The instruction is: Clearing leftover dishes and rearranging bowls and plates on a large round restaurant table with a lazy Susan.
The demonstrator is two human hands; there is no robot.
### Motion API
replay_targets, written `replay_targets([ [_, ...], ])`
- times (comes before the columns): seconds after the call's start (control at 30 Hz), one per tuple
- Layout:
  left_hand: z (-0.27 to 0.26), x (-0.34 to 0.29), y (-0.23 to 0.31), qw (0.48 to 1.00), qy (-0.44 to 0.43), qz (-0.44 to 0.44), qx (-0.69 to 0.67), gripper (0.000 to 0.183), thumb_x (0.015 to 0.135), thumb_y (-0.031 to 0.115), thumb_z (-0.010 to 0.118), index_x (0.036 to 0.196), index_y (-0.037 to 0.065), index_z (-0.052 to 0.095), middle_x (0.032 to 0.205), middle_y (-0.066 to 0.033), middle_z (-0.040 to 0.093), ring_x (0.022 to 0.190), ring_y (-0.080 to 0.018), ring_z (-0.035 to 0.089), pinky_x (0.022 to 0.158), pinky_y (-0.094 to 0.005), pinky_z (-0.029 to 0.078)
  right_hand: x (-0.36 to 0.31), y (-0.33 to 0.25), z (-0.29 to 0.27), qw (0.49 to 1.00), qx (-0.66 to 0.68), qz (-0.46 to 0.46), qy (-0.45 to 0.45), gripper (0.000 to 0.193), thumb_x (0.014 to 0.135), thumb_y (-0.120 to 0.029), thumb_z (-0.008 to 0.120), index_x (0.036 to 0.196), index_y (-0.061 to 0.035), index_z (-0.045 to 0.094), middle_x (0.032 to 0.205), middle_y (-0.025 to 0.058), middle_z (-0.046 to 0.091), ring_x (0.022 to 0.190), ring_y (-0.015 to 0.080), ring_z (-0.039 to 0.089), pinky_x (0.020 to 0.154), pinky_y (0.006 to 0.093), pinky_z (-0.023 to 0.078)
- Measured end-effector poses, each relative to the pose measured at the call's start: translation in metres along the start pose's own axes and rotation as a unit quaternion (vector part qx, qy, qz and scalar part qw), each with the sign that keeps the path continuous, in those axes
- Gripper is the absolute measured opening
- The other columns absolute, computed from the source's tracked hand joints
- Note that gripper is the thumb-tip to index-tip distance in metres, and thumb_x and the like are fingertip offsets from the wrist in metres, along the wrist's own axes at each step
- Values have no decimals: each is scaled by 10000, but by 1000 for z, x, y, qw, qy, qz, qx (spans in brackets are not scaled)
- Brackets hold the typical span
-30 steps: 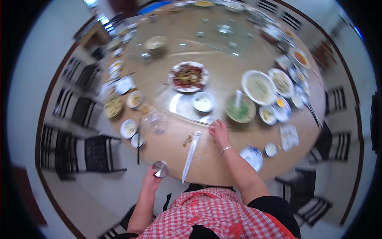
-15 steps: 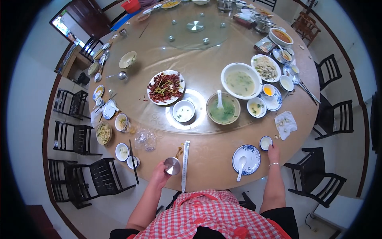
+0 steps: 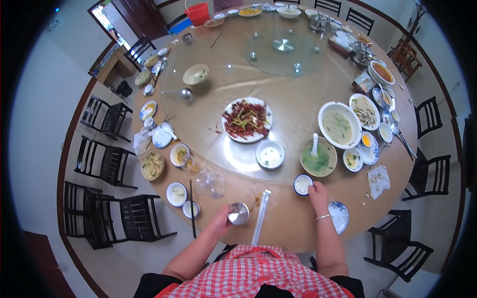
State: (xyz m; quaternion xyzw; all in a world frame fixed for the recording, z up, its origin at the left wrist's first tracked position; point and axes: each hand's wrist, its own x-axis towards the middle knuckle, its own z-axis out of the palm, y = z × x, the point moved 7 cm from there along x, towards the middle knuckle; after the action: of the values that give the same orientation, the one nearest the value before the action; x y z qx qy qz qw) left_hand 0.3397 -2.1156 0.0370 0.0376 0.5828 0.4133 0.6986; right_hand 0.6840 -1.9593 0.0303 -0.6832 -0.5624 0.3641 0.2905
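Observation:
My left hand [image 3: 221, 220] is closed round a small steel cup [image 3: 239, 213] near the table's front edge. My right hand [image 3: 319, 196] pinches the rim of a small white cup with a blue rim [image 3: 302, 185], pale inside. Just beyond that cup stands a large bowl of green soup [image 3: 317, 164] with a white spoon [image 3: 315, 145] in it. Beneath my right forearm, partly hidden, lies a blue-patterned plate [image 3: 339, 218]. Between my hands a long narrow paper sleeve [image 3: 261, 217] rests on the table, beside some brown food scraps [image 3: 258, 199].
A plate of red chillies [image 3: 247, 119] and a white bowl [image 3: 270, 154] stand on the glass turntable [image 3: 218, 144]. Dishes crowd the right, including a large soup bowl [image 3: 340, 125]. At left are black chopsticks [image 3: 192, 208], bowls and crumpled clear plastic [image 3: 211, 182]. Black chairs [image 3: 141, 218] surround the table.
My right hand has carried the small white cup leftward from beside the patterned plate to near the green soup. My left hand keeps hold of the steel cup. The view has shifted.

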Motion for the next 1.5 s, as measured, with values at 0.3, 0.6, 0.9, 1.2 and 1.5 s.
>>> replay_targets([
  [0.3, -83, 5, 58, 996, -76, -28, -21, 242, 882, 152, 428, 1076, 25, 497, 1046, -112, 557, 945, -231, 569, 774, -372, 504, 12, -17, 74, 944, 254, 152, 144, 291, 878, -229, 492, 1014, 25, 536, 652, 75, 584, 455, 114, 518, 387, 228, 404],
  [0.6, -101, -3, 89, 991, -122, -21, 45, 231, 862, 188, 486, 1077, 103, 479, 949, -43, 581, 793, -176, 596, 555, -284, 493, -130, 64, -60, 876, -128, 139, 444, 345, 815, -156, 531, 1097, 37, 490, 985, 156, 560, 926, 233, 537, 811, 341, 421],
  [0.9, -73, -22, 66, 996, -28, -87, -9, 268, 885, 359, 469, 1017, 130, 514, 935, -46, 596, 843, -200, 581, 633, -356, 482, -167, 218, -61, 823, 271, 450, 217, 258, 817, -111, 519, 1065, -45, 509, 941, 82, 572, 818, 192, 574, 642, 335, 496],
  [1.2, -67, -22, 56, 991, -71, -57, -94, 339, 891, 370, 446, 1133, 133, 458, 1106, -107, 536, 989, -300, 536, 799, -457, 460, -151, 129, -15, 867, 395, 286, 103, 201, 850, -71, 477, 1045, -27, 498, 937, 76, 571, 814, 163, 580, 672, 309, 512],
  [1.5, -110, -43, 63, 990, -65, -21, -125, 377, 880, 452, 426, 1095, 146, 474, 1085, -84, 544, 956, -265, 555, 754, -443, 487, -100, -44, 157, 832, 457, 280, -145, 184, 860, -74, 488, 1036, -20, 493, 959, 84, 573, 837, 177, 580, 711, 303, 510],
])
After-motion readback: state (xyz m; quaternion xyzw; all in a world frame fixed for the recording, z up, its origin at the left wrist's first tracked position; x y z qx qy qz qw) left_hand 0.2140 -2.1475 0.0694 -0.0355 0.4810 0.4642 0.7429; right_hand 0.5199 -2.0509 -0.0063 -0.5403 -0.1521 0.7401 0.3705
